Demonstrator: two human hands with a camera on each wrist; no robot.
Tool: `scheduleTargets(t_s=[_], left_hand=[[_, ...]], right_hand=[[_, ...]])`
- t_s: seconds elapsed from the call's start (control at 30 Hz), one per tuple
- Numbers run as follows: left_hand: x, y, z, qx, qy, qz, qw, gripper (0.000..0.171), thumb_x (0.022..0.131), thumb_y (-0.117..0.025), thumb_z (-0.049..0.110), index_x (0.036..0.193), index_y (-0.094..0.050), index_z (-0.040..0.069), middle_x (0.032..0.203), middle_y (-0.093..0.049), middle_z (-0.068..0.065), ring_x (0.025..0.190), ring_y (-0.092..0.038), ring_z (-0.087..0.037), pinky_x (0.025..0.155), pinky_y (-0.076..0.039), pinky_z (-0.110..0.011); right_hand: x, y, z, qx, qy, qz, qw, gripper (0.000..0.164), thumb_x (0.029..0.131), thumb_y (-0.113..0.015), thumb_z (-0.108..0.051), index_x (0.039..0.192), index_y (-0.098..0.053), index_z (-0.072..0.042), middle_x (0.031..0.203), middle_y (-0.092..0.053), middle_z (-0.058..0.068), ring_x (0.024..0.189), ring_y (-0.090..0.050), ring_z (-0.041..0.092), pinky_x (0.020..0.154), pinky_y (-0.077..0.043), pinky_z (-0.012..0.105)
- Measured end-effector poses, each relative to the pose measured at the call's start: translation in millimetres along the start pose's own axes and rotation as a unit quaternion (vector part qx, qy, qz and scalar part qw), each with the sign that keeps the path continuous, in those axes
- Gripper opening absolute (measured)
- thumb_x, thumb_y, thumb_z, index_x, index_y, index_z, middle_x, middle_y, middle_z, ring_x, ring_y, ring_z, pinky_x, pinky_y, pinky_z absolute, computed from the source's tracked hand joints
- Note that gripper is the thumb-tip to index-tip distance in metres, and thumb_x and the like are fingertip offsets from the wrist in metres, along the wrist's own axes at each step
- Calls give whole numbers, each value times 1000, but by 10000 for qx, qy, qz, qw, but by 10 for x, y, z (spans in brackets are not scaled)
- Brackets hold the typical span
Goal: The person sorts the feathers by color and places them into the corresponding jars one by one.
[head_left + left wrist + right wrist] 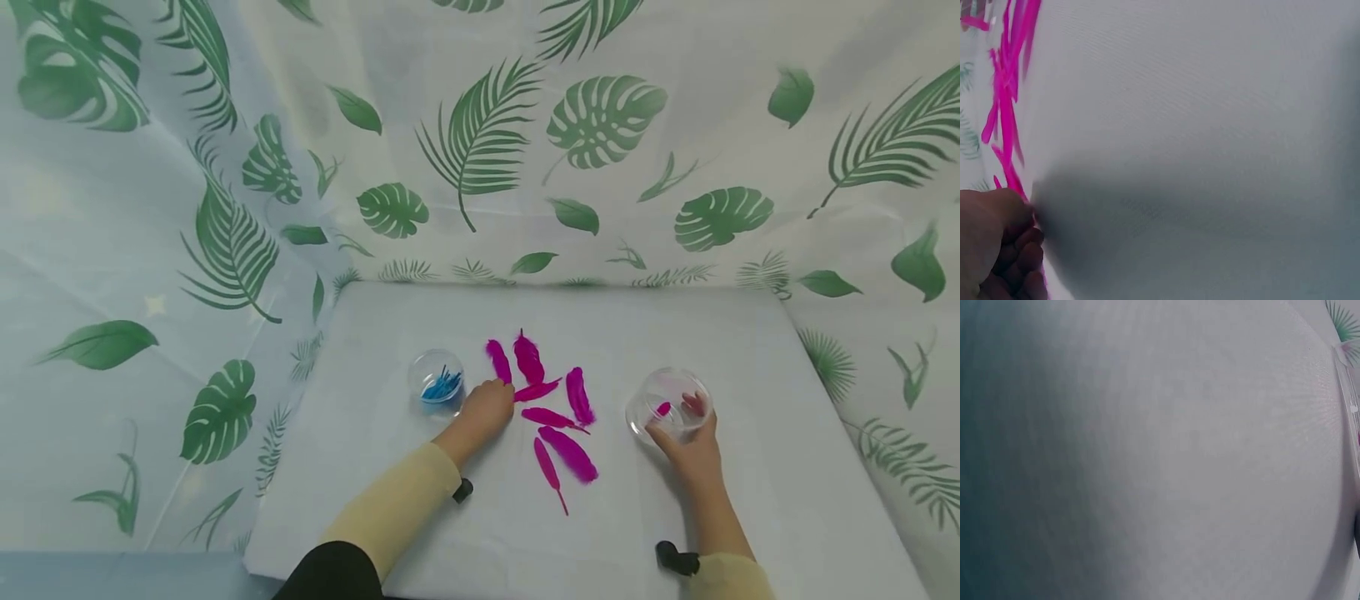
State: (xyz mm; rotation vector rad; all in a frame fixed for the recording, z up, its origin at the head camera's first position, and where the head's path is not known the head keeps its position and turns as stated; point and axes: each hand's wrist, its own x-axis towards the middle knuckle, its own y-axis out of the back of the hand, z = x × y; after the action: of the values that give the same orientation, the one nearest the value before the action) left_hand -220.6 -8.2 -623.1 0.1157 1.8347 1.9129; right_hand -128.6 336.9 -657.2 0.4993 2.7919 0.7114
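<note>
Pinching the near end of a magenta feather, the left hand has its thumb and fingers drawn together, the other fingers curled under, as the left wrist view shows. That feather lies on the worktop and reaches to the right from the fingertips. A second feather runs down toward the same hand; its lower end is hidden, so I cannot tell whether the fingers touch it.

The right hand is partly spread, its thumb and fingers curved round a clear cup. Some of the fingers show through the clear wall, and a small magenta piece shows within the outline of the cup. Five more feathers lie between the hands, fanned out and close together. Just beside the left hand stands a clear container with blue sticks inside.
</note>
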Motion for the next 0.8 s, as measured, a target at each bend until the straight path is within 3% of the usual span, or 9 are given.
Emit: scheduleTargets(t_s=[0.13,0.3,0.43,0.63,0.8], left_hand=[[-1,-34,11,75,-75,-74,9999,36,94,-67,27,126,-62,12,113,-67,-5,105,-64,-21,93,-55,-35],[2,15,0,-400,-266,-57,9988,42,94,-67,27,132,-58,12,117,-68,-4,110,-64,-20,96,-55,-34],[8,79,-10,-747,-561,157,9955,32,93,-68,27,122,-62,16,108,-68,0,102,-64,-16,92,-55,-30],[37,158,-46,-1528,-757,495,9841,22,94,-67,24,116,-67,19,103,-64,4,96,-60,-11,90,-53,-27],[55,196,-60,-2209,-647,751,9702,20,95,-66,24,115,-68,19,103,-64,5,95,-59,-9,89,-53,-23]], right_hand=[[-18,-43,46,-11,46,10,10000,108,80,-82,-36,158,-8,-24,160,-29,12,149,-21,38,121,-12,61],[-25,-47,30,-49,6,31,10000,108,80,-81,-38,158,-7,-23,161,-28,11,150,-20,37,121,-12,61],[-35,-27,13,-41,-91,-6,10000,110,80,-81,-40,158,-4,-24,162,-26,11,151,-18,37,121,-11,60],[-21,-17,29,65,45,73,9999,109,79,-83,-34,157,-7,-27,159,-30,9,148,-23,35,122,-13,58],[-11,-22,28,45,113,91,9999,109,80,-83,-33,157,-7,-29,160,-29,10,149,-23,36,121,-13,59]])
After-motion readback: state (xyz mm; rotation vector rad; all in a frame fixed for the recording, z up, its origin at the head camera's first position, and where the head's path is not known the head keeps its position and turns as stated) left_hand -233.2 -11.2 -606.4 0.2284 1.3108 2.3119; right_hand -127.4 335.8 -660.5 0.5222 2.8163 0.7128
